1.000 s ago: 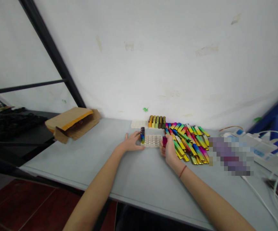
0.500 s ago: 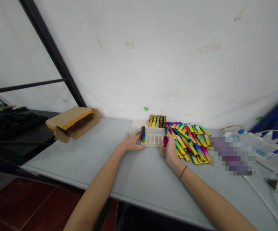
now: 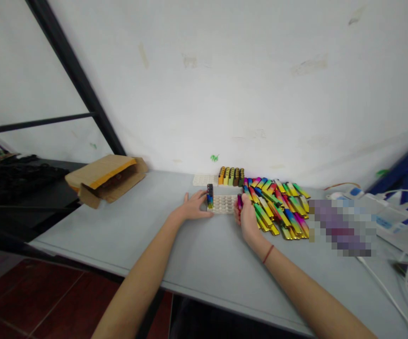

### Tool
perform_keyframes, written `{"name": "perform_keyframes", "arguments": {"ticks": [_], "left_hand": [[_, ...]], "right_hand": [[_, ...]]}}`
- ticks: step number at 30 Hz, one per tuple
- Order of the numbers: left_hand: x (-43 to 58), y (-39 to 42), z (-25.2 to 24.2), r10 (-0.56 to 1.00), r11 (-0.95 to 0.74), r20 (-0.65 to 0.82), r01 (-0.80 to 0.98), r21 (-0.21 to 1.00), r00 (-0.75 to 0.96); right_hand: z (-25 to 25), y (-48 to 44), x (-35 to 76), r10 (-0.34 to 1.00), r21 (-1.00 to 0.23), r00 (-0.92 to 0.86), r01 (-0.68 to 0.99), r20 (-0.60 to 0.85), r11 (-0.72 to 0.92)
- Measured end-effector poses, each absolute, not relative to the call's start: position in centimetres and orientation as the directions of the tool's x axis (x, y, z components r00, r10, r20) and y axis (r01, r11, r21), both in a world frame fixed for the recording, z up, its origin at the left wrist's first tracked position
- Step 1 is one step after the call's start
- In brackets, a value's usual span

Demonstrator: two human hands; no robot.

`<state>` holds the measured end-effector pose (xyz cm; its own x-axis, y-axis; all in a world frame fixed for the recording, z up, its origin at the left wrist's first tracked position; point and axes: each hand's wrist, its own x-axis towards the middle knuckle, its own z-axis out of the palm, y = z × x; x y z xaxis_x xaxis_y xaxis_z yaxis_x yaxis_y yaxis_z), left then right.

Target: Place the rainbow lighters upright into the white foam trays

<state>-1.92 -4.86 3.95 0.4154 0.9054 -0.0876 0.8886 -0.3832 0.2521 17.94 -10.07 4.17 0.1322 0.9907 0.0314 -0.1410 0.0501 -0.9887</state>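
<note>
A white tray (image 3: pixel 224 204) with rows of holes lies on the table between my hands. One row of blue-and-yellow lighters (image 3: pixel 210 197) stands upright at its left end. My left hand (image 3: pixel 194 206) rests against that end, fingers spread around the row, holding nothing. At the tray's right end, my right hand (image 3: pixel 248 219) is closed around a shiny magenta lighter (image 3: pixel 240 201), held roughly upright. The lower part of this lighter is hidden by the fingers. Beside my right hand spreads a pile of metallic rainbow-coloured lighters (image 3: pixel 273 205).
Behind stands a block of upright orange, yellow and dark lighters (image 3: pixel 231 175), next to another white tray (image 3: pixel 204 180). An opened cardboard box (image 3: pixel 101 176) sits at left. Power strips with cables (image 3: pixel 380 216) and a blurred-out purple object (image 3: pixel 340 228) lie at right.
My right hand has shifted slightly left with the magenta lighter, closer over the tray's right end. My left hand keeps its place by the tray.
</note>
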Motion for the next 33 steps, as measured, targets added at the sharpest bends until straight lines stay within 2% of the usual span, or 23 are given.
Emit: {"name": "perform_keyframes", "arguments": {"ticks": [4, 7, 9, 12, 15, 22, 27, 33], "left_hand": [[-1.9, -4.9, 4.1, 0.906, -0.378, -0.092, 0.888, 0.26, 0.413], [-1.9, -5.0, 4.0, 0.903, -0.387, -0.08, 0.881, 0.271, 0.422], [-2.0, -5.0, 3.9, 0.901, -0.395, -0.066, 0.875, 0.28, 0.428], [-2.0, -5.1, 3.9, 0.905, -0.392, -0.054, 0.874, 0.286, 0.423], [-1.9, -5.2, 4.0, 0.907, -0.383, -0.058, 0.875, 0.295, 0.417], [-1.8, -5.3, 4.1, 0.901, -0.392, -0.063, 0.868, 0.306, 0.429], [-1.8, -5.2, 4.1, 0.898, -0.398, -0.07, 0.87, 0.29, 0.434], [-1.9, -5.1, 3.8, 0.903, -0.393, -0.059, 0.873, 0.287, 0.426]], "right_hand": [[4.6, -10.8, 17.7, 0.94, -0.947, 0.122, 0.087, 0.319, 0.31], [4.9, -11.0, 17.8, 0.845, -0.814, 0.006, 0.27, 0.535, 0.514], [5.0, -10.7, 17.8, 0.799, -0.739, -0.088, 0.33, 0.595, 0.587], [4.7, -10.2, 17.7, 0.794, -0.736, -0.191, 0.302, 0.577, 0.606], [4.3, -9.9, 17.2, 0.809, -0.758, -0.216, 0.282, 0.547, 0.588], [4.1, -9.3, 16.5, 0.825, -0.712, -0.231, 0.421, 0.515, 0.562], [4.4, -8.9, 16.4, 0.763, -0.536, -0.326, 0.561, 0.558, 0.631], [4.4, -9.2, 16.3, 0.69, -0.385, -0.379, 0.62, 0.616, 0.684]]}}
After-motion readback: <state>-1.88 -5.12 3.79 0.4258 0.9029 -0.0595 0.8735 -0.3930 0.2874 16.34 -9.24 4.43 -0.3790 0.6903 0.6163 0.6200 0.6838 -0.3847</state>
